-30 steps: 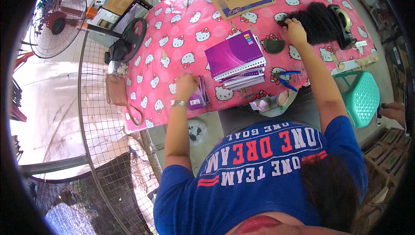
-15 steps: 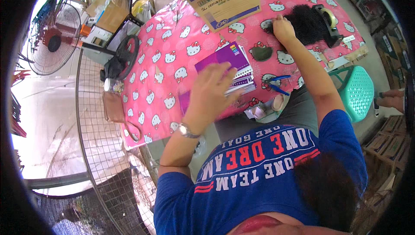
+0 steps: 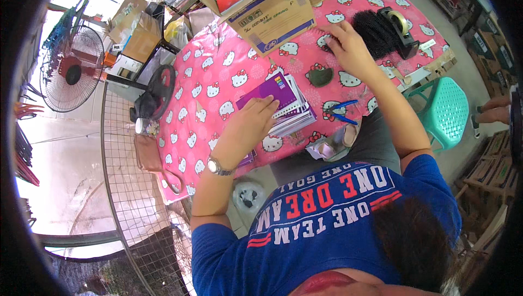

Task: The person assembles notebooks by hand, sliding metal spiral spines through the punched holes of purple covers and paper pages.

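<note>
My left hand (image 3: 251, 120), with a watch at its wrist, lies palm down on a stack of purple-covered notebooks (image 3: 291, 112), its fingers stretched out over the top cover. The notebooks have a row of holes along the edge and are loosely fanned. My right hand (image 3: 347, 45) is farther away, left of a heap of fine black coiled strands (image 3: 376, 33). Its fingers are drawn together at the tips; what is between them, if anything, is too small to make out. Blue-handled pliers (image 3: 342, 112) lie right of the notebooks, below a dark green flat piece (image 3: 320, 76).
A cardboard box (image 3: 272, 18) with colourful packs stands at the far side of the pink cat-print table (image 3: 215, 81). A black tape dispenser (image 3: 402, 33) sits beyond the black heap. A green stool (image 3: 445, 112) is at right, a fan (image 3: 71, 70) at left.
My left hand has come down onto the notebooks from a blurred, raised position. My right hand has moved slightly left, away from the black heap. The whole view has shifted a little.
</note>
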`<state>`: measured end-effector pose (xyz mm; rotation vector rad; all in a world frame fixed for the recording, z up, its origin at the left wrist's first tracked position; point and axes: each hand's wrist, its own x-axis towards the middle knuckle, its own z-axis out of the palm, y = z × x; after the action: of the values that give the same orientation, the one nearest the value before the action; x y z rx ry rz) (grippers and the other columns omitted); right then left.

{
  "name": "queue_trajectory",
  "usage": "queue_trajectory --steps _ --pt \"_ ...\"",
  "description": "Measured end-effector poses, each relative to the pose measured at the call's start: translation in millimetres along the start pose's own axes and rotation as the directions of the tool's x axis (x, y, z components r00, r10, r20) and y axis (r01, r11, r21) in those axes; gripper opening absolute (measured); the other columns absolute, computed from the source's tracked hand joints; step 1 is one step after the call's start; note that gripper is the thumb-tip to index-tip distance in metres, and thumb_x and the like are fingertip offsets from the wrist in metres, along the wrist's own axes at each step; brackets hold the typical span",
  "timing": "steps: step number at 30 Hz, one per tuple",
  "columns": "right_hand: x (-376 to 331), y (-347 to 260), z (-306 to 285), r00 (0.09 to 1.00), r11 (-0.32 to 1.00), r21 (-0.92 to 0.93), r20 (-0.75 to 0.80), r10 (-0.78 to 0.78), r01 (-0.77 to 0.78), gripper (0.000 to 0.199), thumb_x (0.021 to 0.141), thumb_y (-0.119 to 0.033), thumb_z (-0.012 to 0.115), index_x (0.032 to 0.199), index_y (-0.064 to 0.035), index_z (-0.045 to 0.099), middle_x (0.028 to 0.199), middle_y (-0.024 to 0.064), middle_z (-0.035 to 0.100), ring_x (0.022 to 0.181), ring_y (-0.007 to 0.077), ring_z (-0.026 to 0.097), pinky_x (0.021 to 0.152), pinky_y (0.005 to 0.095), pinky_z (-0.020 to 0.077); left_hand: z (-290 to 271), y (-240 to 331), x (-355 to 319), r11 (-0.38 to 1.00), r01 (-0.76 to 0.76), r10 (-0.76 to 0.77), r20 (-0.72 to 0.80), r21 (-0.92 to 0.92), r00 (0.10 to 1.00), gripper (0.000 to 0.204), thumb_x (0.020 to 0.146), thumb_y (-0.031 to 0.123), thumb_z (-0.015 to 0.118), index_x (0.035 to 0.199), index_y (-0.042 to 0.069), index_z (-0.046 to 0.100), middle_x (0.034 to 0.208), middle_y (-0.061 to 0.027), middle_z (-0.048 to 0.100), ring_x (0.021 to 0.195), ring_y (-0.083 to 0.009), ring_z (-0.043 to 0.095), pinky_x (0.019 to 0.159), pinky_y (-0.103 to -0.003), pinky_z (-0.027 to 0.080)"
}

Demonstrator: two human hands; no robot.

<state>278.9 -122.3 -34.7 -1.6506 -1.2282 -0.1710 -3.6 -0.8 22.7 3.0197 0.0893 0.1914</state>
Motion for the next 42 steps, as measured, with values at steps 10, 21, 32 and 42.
queue_trajectory --steps 10,21,32,42 --pt "-42.0 -51.0 1.7 0.985 0.947 0.290 0.147 0.096 -0.135 0.032 0.085 0.000 0.056 0.116 -0.0055 0.061 0.093 0.0152 0.054 0.087 0.0323 0.055 0.076 0.0375 0.0458 -14.6 -10.3 -9.7 0.993 0.033 -0.035 -0.018 -0.112 0.999 0.034 0.083 0.007 0.066 0.116 0.002 0.062 0.126 -0.0156 0.060 0.108 -0.0323 0.060 0.091 -0.039 0.051" --pt "-72.0 -62.0 12.0 0.910 0.814 0.535 0.414 -0.018 -0.227 0.034 0.086 -0.004 0.059 0.120 -0.0066 0.062 0.092 0.0109 0.058 0.081 0.0202 0.056 0.073 0.0327 0.0462 0.1 -16.1 -3.3 0.997 0.008 -0.017 -0.102 -0.083 0.995 0.031 0.080 0.000 0.062 0.112 0.002 0.063 0.116 -0.0172 0.063 0.104 -0.0338 0.060 0.090 -0.040 0.050" --pt "-75.5 -76.4 22.9 0.879 0.991 0.076 0.459 -0.132 0.109 0.047 0.080 -0.028 0.068 0.123 -0.0115 0.061 0.086 0.0121 0.058 0.079 0.0327 0.062 0.064 0.0438 0.0489 -3.0 -20.4 19.3 0.956 0.220 -0.044 -0.649 0.192 0.759 0.028 0.075 -0.002 0.060 0.102 0.003 0.059 0.089 -0.0132 0.056 0.088 -0.0316 0.054 0.081 -0.044 0.044" --pt "-74.9 -58.6 -3.6 0.993 0.970 0.239 0.120 0.021 -0.050 0.041 0.077 -0.002 0.058 0.118 -0.0011 0.059 0.092 0.0162 0.057 0.083 0.0360 0.057 0.076 0.0410 0.0472 22.5 -8.4 26.4 0.947 0.230 -0.066 -0.565 0.223 0.822 0.032 0.071 0.006 0.059 0.103 0.004 0.057 0.099 -0.0124 0.056 0.099 -0.0325 0.052 0.089 -0.046 0.038"
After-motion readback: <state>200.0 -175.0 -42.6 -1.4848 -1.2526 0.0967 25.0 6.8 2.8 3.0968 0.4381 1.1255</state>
